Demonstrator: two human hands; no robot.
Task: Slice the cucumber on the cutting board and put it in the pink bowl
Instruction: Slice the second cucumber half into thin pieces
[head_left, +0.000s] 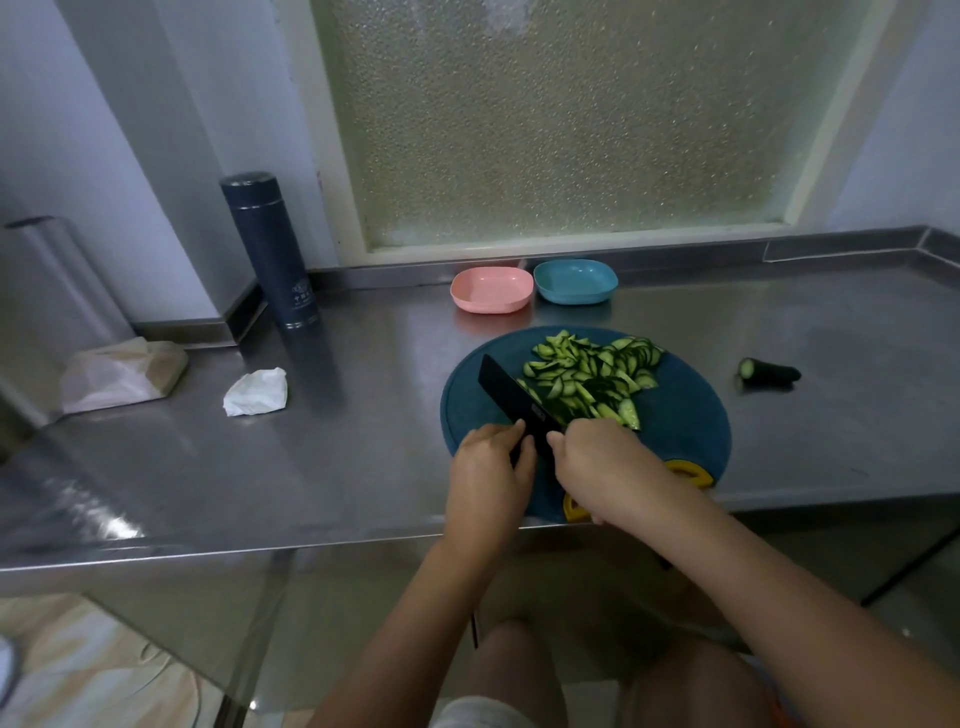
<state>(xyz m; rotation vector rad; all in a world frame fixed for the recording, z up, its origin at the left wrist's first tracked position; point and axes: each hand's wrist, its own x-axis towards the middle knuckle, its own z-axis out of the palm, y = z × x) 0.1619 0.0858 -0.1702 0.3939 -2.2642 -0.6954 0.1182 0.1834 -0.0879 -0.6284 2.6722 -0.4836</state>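
The cutting looks done, and I judge this to be the gathering step: the cucumber slices (592, 371) lie heaped on the far half of the round blue cutting board (685, 415), and the pink bowl (491, 291) behind it holds nothing yet. The left hand (491, 467) has its fingers curled round the handle of the black knife (511, 389), whose broad blade lies slantwise along the left edge of the heap. The right hand (597, 467) sits just beside the blade at the near end of the pile, thumb against the knife. Its fingers are tucked under and out of sight, so I cannot tell whether they clasp any slices or only press on them. To do this well, I would keep the blade flat and low, sweep the slices onto it with the right hand cupped behind them, and take modest loads so nothing slides off on the way across. The bowl stands well beyond both hands, just past the far rim of the board, touching a blue bowl (575, 281) on its right. A leftover cucumber end (769, 371) rests on the steel counter (363, 415), off to the right of the board.
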